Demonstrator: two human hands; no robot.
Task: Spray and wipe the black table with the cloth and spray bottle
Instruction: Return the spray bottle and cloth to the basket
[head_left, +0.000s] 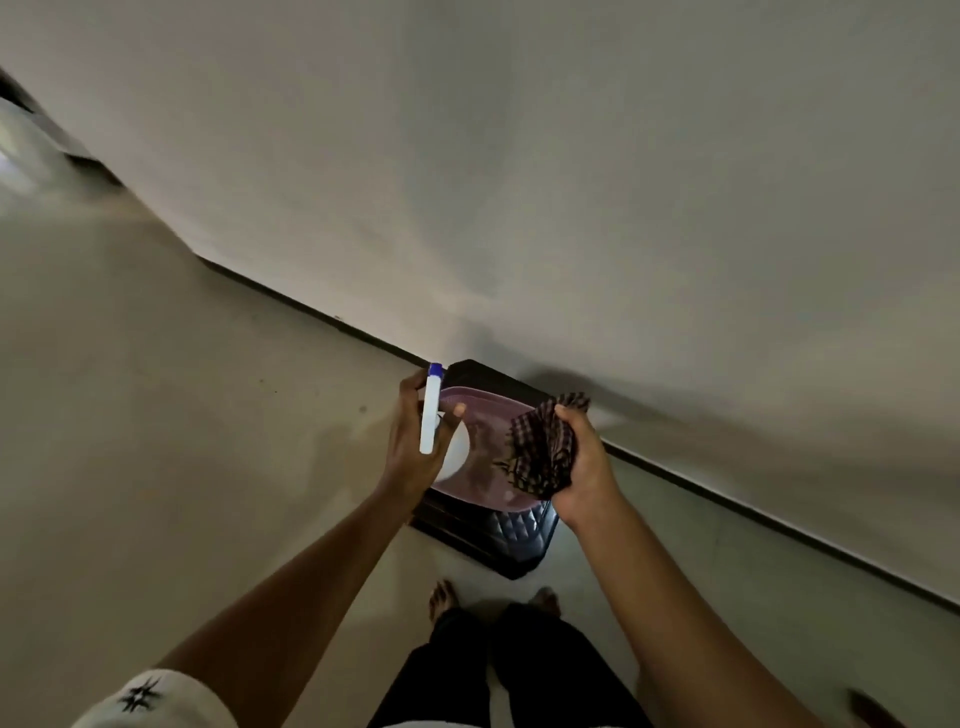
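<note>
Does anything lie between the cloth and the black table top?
Yes. A pink tray lies on the black table, covering most of its top beneath the cloth in the right hand and the spray bottle in the left hand.

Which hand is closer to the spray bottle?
Left. The left hand grips the spray bottle; the right hand is apart from it, off to its right, holding the checked cloth.

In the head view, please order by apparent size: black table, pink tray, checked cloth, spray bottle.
Largest: black table.
Then: pink tray on it.
The checked cloth and the spray bottle look similar in size; both are held above, nearer the camera, so unranked.
</note>
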